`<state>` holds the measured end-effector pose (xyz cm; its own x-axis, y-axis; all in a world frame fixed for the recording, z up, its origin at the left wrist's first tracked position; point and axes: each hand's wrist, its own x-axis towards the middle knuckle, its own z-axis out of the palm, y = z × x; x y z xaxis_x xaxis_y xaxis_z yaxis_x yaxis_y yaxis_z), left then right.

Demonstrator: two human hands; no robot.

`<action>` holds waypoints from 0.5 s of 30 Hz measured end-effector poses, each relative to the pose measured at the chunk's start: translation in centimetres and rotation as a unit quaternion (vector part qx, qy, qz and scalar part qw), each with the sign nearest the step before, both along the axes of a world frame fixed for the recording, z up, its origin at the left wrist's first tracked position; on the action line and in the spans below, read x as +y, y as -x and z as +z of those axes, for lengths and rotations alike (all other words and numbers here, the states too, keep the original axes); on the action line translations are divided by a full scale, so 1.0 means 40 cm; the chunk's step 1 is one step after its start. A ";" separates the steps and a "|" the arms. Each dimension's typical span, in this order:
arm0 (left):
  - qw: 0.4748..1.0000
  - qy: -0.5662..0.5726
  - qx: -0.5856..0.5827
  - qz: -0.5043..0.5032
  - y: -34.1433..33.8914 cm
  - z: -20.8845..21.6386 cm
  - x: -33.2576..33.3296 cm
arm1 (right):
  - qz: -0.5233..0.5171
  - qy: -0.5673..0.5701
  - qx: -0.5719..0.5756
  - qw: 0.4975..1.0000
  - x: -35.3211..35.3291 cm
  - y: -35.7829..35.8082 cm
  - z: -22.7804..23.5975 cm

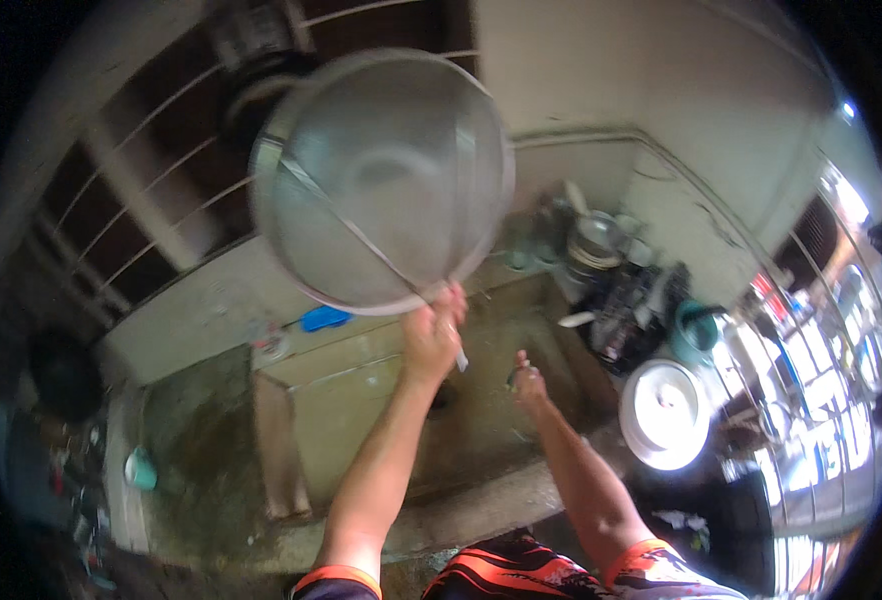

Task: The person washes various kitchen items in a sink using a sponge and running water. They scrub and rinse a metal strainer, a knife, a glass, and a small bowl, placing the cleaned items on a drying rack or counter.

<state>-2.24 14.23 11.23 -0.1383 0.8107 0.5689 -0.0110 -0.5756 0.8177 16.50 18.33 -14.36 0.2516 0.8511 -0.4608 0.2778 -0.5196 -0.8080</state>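
Observation:
My left hand [435,335] is closed at the near rim of a large round strainer [391,180], raised over the far side of the sink. The strainer looks like fine grey mesh, with a pale rim and a thin strip running across it to my fingers. A short white end pokes out below my fist. Lower and to the right, my right hand [529,385] hovers over the concrete sink [351,400] with its fingers curled. Something small and dark shows beside those fingers, too blurred to name. The sink's dark drain hole lies between my arms.
A blue brush [324,318] lies on the back ledge. Stacked pots [598,240] and black plastic bags [631,320] crowd the right corner. A white lidded container [665,413] and a teal pitcher [696,330] stand near a wire rack. On the left ledge sits a mint cup [141,468].

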 end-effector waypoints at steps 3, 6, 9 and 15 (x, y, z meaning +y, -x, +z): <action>0.981 0.031 0.166 0.094 0.127 -0.107 -0.132 | -0.003 0.049 0.359 0.932 0.058 0.042 -0.012; 0.931 0.058 0.333 0.140 0.289 -0.181 -0.265 | 0.060 0.129 0.358 0.923 0.110 0.134 -0.015; 0.882 0.122 0.421 0.174 0.436 -0.202 -0.398 | 0.060 0.170 0.346 0.921 0.084 0.240 -0.063; 0.648 0.216 0.697 0.217 0.636 -0.211 -0.663 | 0.129 0.157 0.292 0.934 0.115 0.486 -0.132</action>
